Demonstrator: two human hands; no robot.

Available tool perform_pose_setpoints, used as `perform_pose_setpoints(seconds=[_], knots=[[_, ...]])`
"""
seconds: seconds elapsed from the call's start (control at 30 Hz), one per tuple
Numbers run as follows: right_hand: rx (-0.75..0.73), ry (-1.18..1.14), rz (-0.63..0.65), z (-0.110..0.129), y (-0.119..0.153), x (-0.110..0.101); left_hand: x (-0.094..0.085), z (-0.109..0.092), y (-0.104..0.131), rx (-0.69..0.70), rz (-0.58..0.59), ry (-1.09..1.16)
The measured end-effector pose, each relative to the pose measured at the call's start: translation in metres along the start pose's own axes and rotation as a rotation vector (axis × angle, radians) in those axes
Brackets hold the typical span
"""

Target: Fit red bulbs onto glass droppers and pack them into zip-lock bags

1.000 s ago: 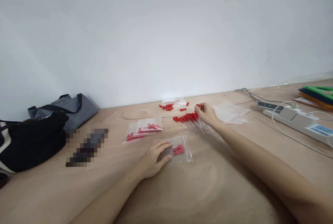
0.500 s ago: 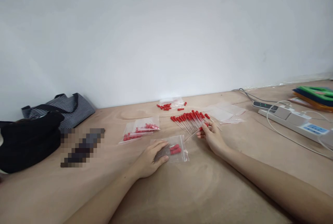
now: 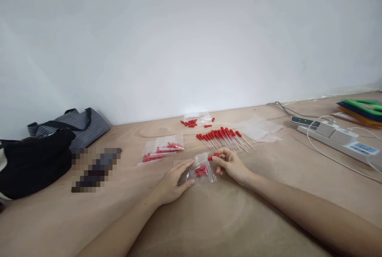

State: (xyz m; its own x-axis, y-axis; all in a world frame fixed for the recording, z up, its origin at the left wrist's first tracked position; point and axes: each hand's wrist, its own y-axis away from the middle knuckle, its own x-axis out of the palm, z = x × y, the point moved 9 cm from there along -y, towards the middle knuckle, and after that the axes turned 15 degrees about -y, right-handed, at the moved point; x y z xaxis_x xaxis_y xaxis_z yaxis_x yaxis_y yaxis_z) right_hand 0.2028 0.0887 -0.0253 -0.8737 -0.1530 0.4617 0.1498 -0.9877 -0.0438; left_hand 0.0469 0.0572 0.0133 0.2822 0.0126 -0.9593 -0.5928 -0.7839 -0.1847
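Note:
A clear zip bag [image 3: 211,174] with red-bulbed droppers in it lies on the wooden table. My left hand [image 3: 172,183] rests on its left part, fingers and thumb apart. At the bag's open right end, my right hand [image 3: 231,166] pinches the red bulb of a dropper [image 3: 213,157]; its glass tube is hard to make out against the bag. Behind my right hand, several droppers with red bulbs [image 3: 221,133] lie fanned out. Filled bags [image 3: 161,147] overlap to the left of them.
Loose red bulbs [image 3: 191,123] lie near the wall beside a clear bag [image 3: 203,118]. Flat bags [image 3: 258,129] are at the back right. A power strip [image 3: 337,141] with cables stands right, a striped bag [image 3: 86,125] and black cloth [image 3: 38,165] left.
My right hand has moved left and nearer from the fanned droppers to the bag's opening, carrying a dropper. My left hand has stayed on the bag, whose right end now looks raised.

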Motion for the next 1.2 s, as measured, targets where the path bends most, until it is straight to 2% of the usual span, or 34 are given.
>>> perform_pose_setpoints(seconds=[0.27,0.37,0.6,0.83,0.93,1.07,1.13,1.2], knots=[[0.109,0.237,0.240,-0.011,-0.006,0.023,0.002,0.001,0.000,-0.007,-0.002,-0.017],[0.124,0.270,0.244,-0.016,-0.013,0.024,0.003,0.001,0.000,-0.005,0.008,-0.024],[0.098,0.336,0.157,-0.026,-0.023,0.018,0.002,0.000,-0.001,-0.014,0.011,-0.047],[0.048,0.451,0.284,-0.026,-0.017,0.030,0.002,-0.001,-0.002,-0.005,-0.002,-0.059],[0.001,0.527,0.142,-0.017,-0.023,0.014,0.001,0.002,-0.002,0.000,-0.027,-0.099],[-0.274,0.866,-0.175,0.035,-0.027,-0.019,-0.003,0.008,-0.001,-0.034,-0.087,-0.132],[-0.334,1.049,-0.311,0.060,-0.029,-0.036,-0.002,0.009,-0.001,-0.031,-0.072,-0.121],[-0.315,1.174,-0.431,0.079,-0.035,-0.054,0.001,0.007,-0.001,-0.011,-0.043,-0.108]])
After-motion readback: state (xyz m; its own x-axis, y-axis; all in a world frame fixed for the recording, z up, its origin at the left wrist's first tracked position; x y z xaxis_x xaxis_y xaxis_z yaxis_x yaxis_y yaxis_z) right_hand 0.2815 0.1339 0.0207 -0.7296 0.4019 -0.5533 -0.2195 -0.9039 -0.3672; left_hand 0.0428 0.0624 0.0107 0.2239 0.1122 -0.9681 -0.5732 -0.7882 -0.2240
